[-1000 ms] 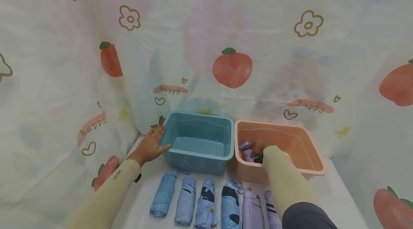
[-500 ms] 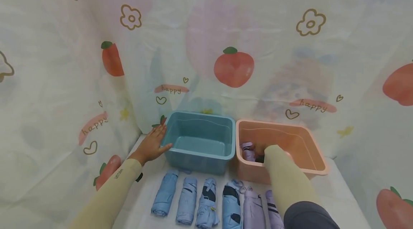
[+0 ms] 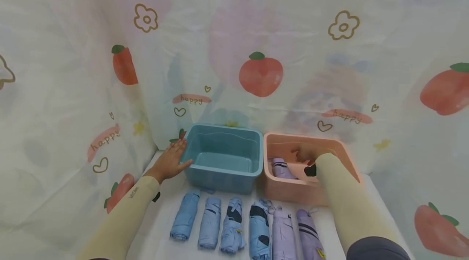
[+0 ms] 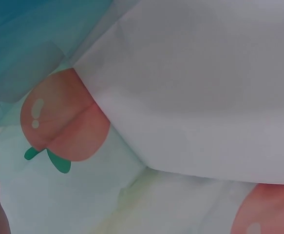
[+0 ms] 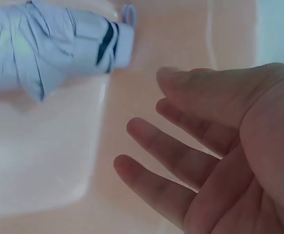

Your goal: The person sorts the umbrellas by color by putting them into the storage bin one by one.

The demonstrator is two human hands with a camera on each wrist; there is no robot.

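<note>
A lavender folded umbrella (image 3: 282, 169) with dark stripes lies at the left end of the peach bin (image 3: 293, 190). In the right wrist view the same folded umbrella (image 5: 49, 46) shows its pale cap and small loop. My right hand (image 3: 307, 154) hovers in the bin to the right of it, apart from it. Its loosely bent fingers (image 5: 176, 156) are spread and hold nothing. My left hand (image 3: 170, 162) rests on the left rim of the teal bin (image 3: 221, 178), fingers straight. Nothing is visible inside the teal bin.
In front of the bins lies a row of folded umbrellas: several blue ones (image 3: 185, 215), then a lavender one (image 3: 283, 233) and a purple striped one (image 3: 309, 233). Behind stands a printed curtain (image 3: 220, 48). The bins stand side by side on a white table (image 3: 161, 219).
My right hand has let go of the lavender umbrella and moved right and up within the peach bin, leaving the umbrella on the bin's floor. The left hand has stayed on the teal rim.
</note>
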